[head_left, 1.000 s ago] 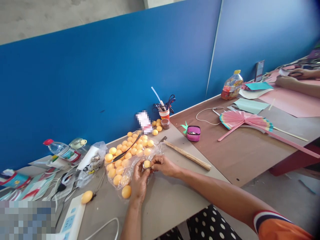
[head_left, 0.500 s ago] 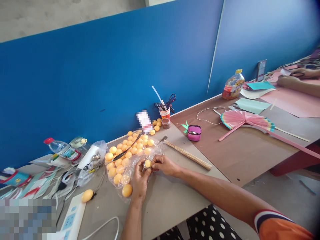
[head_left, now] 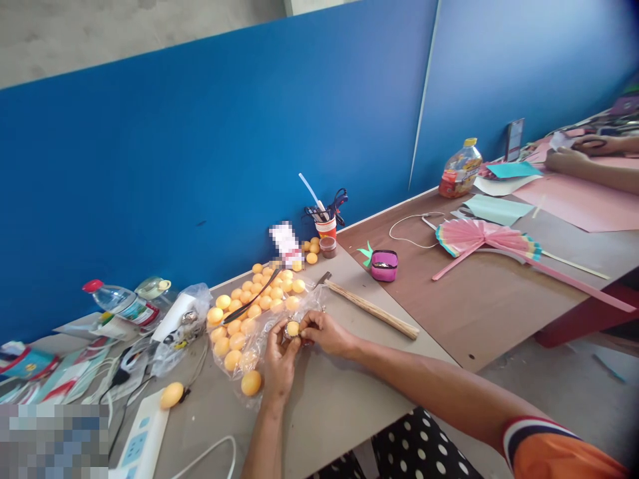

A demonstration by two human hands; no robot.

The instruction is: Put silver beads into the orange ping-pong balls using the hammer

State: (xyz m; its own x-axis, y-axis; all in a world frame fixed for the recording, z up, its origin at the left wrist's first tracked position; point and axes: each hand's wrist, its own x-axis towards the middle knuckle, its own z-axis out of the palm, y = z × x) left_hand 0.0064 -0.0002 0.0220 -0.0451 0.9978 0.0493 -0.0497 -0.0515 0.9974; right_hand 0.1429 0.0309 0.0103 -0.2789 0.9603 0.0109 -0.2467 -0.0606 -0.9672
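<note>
My left hand is closed around a small orange ping-pong ball with a dark rim around it. On the ball's other side my right hand pinches with thumb and forefinger close against the rim; what lies between those fingertips is too small to make out. Behind both hands, a clear plastic bag lies over and around several orange ping-pong balls. One more ball sits left of my left hand. A dark strap crosses the pile.
Right of the pile lie a bundle of thin wooden sticks and a purple pouch. A cup of tools stands by the blue partition. A power strip is at left, a pink paper fan at right. Another person's hands work far right.
The whole view has shifted slightly left. Both hands stay around the same ball, with only slight finger movement.
</note>
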